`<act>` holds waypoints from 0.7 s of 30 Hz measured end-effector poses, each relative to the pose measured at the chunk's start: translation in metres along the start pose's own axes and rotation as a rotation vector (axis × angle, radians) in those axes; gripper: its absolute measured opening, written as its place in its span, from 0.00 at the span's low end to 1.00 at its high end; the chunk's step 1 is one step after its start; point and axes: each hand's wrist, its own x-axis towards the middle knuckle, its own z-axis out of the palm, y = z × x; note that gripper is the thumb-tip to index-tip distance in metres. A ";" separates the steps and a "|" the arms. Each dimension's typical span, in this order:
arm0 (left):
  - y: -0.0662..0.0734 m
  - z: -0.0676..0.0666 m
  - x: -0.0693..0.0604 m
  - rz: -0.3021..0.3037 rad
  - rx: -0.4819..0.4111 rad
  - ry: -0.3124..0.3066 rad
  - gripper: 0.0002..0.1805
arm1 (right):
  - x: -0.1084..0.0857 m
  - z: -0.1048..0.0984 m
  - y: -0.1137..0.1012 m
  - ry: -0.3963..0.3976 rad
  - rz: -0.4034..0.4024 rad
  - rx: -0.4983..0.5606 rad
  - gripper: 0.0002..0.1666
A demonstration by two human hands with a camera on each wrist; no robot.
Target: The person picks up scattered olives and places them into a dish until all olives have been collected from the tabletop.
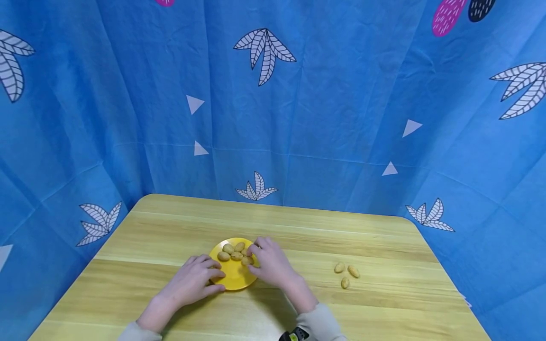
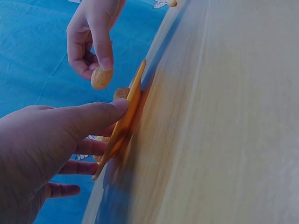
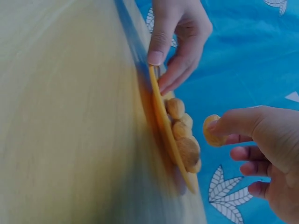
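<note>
A round yellow plate (image 1: 235, 278) lies on the table with several walnuts (image 1: 236, 255) grouped toward its far side. At its left front, my left hand (image 1: 194, 279) holds the plate's rim, thumb at the edge and fingers reaching over the inside. My right hand (image 1: 271, 264) is over the plate's right side. In the right wrist view it pinches one walnut (image 3: 214, 130) between thumb and fingers, held just above the plate and apart from the others. The left wrist view also shows this raised walnut (image 2: 101, 78) beneath the right hand's thumb.
Three more walnuts (image 1: 345, 282) lie close together on the table to the right of the plate. The wooden table (image 1: 384, 308) has rounded far corners. A blue patterned curtain (image 1: 332, 118) hangs around its back and sides.
</note>
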 end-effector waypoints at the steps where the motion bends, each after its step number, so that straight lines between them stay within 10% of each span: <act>1: 0.000 0.000 0.000 0.001 0.002 0.002 0.17 | 0.001 0.002 -0.001 0.002 -0.009 -0.002 0.12; 21: 0.000 0.000 0.000 -0.003 -0.005 0.004 0.17 | 0.017 0.025 -0.010 -0.006 -0.070 -0.034 0.11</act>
